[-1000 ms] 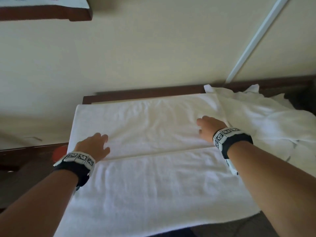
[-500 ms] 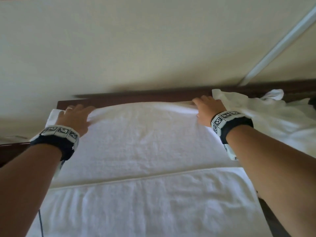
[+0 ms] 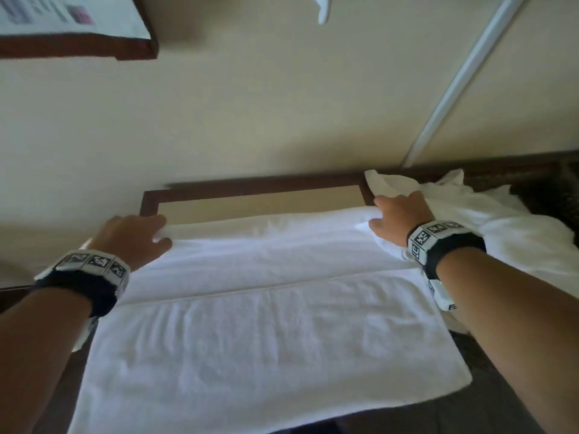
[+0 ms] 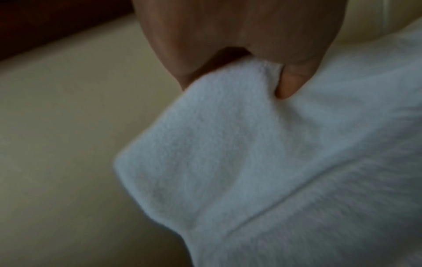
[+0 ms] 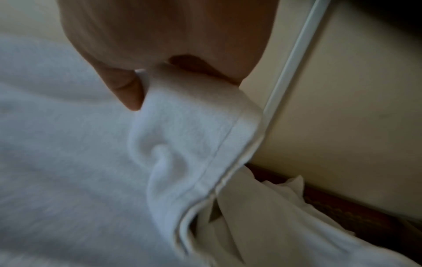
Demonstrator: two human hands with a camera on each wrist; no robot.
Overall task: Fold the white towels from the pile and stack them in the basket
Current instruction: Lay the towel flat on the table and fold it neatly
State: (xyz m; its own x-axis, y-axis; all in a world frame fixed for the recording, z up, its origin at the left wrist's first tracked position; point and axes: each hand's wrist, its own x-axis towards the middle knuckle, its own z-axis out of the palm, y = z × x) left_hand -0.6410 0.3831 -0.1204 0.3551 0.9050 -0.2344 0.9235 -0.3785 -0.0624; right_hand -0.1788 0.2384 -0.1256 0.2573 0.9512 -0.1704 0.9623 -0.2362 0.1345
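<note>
White terry towel (image 3: 269, 333) lies spread over the counter (image 3: 250, 202), its far edge lifted. The left hand (image 3: 131, 242) pinches the far-left corner, the right hand (image 3: 398, 219) pinches the far-right; each grip is closed on cloth. The pile (image 3: 488, 220) sits right.

This looks like a room in a hotel or a home, perhaps a bedroom, though the blurred view leaves that open. A plain cream wall (image 3: 250, 104) rises behind a surface (image 3: 257, 200) with a dark wooden border and a beige inset top. A dark-framed notice (image 3: 69, 23) with blurred printing hangs high on the wall, and a white conduit strip (image 3: 460, 76) runs slantwise up it. White terry towels (image 3: 275, 339) and a crumpled heap of white linen (image 3: 501, 220) cover the surface.
</note>
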